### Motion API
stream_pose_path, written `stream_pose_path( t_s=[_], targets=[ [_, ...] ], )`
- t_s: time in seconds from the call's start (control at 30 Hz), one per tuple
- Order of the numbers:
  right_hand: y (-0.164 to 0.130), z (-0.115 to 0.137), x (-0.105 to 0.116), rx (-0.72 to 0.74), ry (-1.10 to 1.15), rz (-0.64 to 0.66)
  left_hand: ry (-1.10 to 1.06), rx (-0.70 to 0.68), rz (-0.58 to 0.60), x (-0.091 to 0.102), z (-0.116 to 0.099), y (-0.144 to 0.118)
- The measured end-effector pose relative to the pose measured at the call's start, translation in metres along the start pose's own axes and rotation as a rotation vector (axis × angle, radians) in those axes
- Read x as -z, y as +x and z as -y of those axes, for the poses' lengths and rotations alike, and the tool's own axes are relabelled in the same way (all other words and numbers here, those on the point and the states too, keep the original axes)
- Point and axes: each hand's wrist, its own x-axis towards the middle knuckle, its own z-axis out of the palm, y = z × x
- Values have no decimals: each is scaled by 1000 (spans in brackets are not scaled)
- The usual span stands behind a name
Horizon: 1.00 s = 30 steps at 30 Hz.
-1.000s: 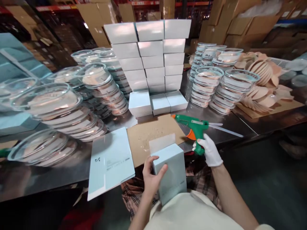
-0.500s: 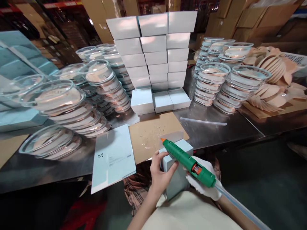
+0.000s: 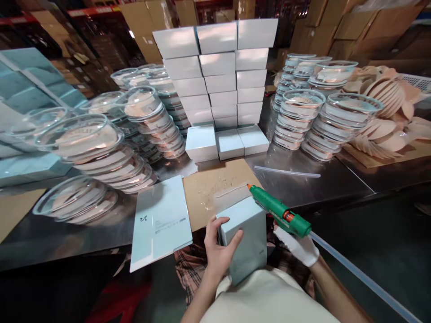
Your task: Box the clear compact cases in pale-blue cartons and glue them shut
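A pale blue box (image 3: 247,240) stands tilted between my body and the table edge. My bare left hand (image 3: 220,246) grips its left side, thumb and fingers around the corner. From the box's far edge a flap (image 3: 232,197) extends over the cardboard sheet (image 3: 202,193), with a thin whitish line along it. My right hand (image 3: 299,246), in a white glove, holds a green glue gun (image 3: 279,208) with a long clear glue stick (image 3: 363,278) in its rear. The gun's orange tip is at the flap's right end. Its trigger and most of my right fingers are hidden.
Flat pale blue cartons (image 3: 161,224) overhang the table edge at left. White boxes (image 3: 217,67) are stacked high at the back. Stacks of clear round containers (image 3: 101,148) flank them on both sides. A loose glue stick (image 3: 288,172) and fanned beige pieces (image 3: 387,116) lie at right.
The glue gun has moved right, from the flap's left end to its right end. A whitish line now shows on the flap, which lies lower, and the box's front is more exposed.
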Motion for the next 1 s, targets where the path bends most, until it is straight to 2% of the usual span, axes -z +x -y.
stream_pose_path(
  t_s=[0.07, 0.13, 0.23, 0.37, 0.47, 0.53, 0.6, 0.63, 0.7, 0.77, 0.8, 0.87, 0.9, 1.0],
  targets=[
    [5, -5, 7, -98, 91, -40, -6, 27, -13, 4, 2, 0],
    [16, -7, 12, -102, 189, -60, -12, 53, -35, 9, 3, 0],
    [46, -2, 10, -123, 278, 0, -60, 67, -80, 13, 2, 1],
    [97, 4, 2, -278, 107, 89, -132, 76, -98, 15, -2, 4],
    [114, 7, 9, -325, -18, 87, -147, 81, -97, 16, -2, 6],
    [110, 15, 17, -299, -138, -10, -165, 80, -83, 17, -1, 6],
    [97, 26, 17, -165, -224, -115, -182, 82, -58, 16, -1, 6],
    [90, 33, 13, -75, -216, -99, -186, 81, -37, 14, -2, 6],
    [77, 44, -2, 47, -97, 112, -199, 69, 13, 9, -4, 6],
    [71, 48, -19, 18, 79, 380, -215, 58, 64, 3, -6, 6],
    [70, 48, -24, -10, 137, 447, -225, 64, 83, 0, -6, 6],
    [70, 44, -27, 11, 187, 466, -266, 103, 80, -4, -5, 6],
    [70, 41, -23, 77, 185, 487, -302, 126, 66, -5, -3, 6],
    [66, 35, -6, 361, 100, 675, -404, 155, 23, -4, 4, 9]
  ],
)
